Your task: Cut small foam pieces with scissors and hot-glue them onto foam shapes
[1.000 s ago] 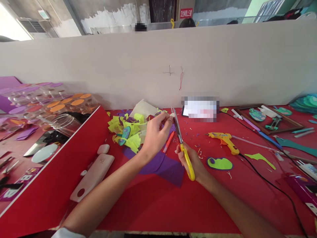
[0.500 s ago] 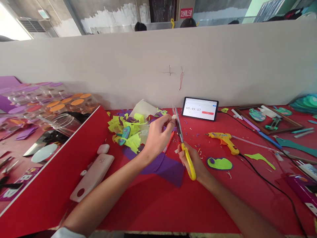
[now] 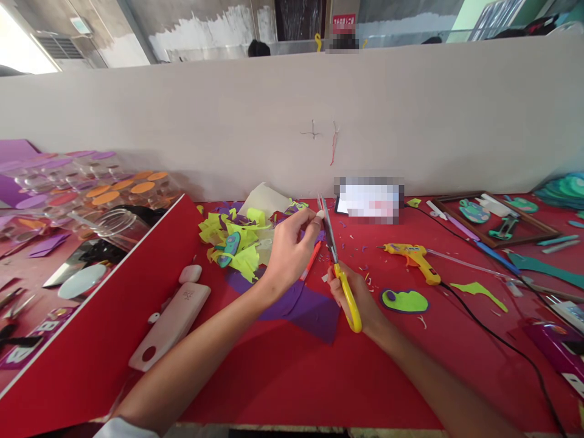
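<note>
My left hand (image 3: 294, 243) pinches a small white piece (image 3: 320, 215) between thumb and fingertips. In my right hand (image 3: 353, 295) are yellow-handled scissors (image 3: 347, 298), their blades pointing up and away, slightly parted beside the white piece. Whether the blades touch it I cannot tell. Beneath my hands lies purple sheet material (image 3: 314, 313), with a red pen-like stick (image 3: 312, 260) between the hands. To the right of the scissors rests a green cut-out with a purple border (image 3: 406, 301).
Yellow-green and purple scraps (image 3: 246, 261) pile up behind my left hand. A yellow glue gun (image 3: 415, 258) with a black cord lies at right, before a propped tablet (image 3: 369, 201). A pale power bank (image 3: 173, 325) sits by the red divider (image 3: 104, 328). A wooden frame (image 3: 542, 234) stands far right.
Both hands hold almost the same position, with the white piece still by the scissor blades. The tablet screen is now blurred out.
</note>
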`<state>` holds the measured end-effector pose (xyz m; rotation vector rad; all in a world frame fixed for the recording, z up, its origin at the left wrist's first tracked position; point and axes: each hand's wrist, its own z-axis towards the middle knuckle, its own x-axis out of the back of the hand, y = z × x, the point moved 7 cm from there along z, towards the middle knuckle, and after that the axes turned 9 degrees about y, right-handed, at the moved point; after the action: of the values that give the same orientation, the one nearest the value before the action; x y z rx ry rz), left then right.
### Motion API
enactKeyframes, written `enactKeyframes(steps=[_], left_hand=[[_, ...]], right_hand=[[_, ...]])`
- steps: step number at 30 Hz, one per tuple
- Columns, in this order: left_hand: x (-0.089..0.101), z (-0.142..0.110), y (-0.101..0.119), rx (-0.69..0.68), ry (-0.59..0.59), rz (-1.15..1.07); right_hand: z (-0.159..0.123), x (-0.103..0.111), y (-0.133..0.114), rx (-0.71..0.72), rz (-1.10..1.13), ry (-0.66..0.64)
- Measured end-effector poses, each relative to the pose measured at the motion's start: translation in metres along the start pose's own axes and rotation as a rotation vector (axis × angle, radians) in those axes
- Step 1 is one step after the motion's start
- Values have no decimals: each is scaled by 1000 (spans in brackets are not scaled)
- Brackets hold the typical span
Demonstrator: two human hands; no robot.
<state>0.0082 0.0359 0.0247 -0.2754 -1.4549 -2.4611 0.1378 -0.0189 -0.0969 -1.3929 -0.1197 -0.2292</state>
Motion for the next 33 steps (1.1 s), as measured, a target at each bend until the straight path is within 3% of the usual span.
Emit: enactKeyframes(steps=[21, 33], left_hand=[[-1, -2, -1, 9, -12, 35], [2, 2, -2, -2, 17, 9]], right_hand=[[-1, -3, -1, 54, 5, -44], [0, 1, -9, 62, -107, -45]])
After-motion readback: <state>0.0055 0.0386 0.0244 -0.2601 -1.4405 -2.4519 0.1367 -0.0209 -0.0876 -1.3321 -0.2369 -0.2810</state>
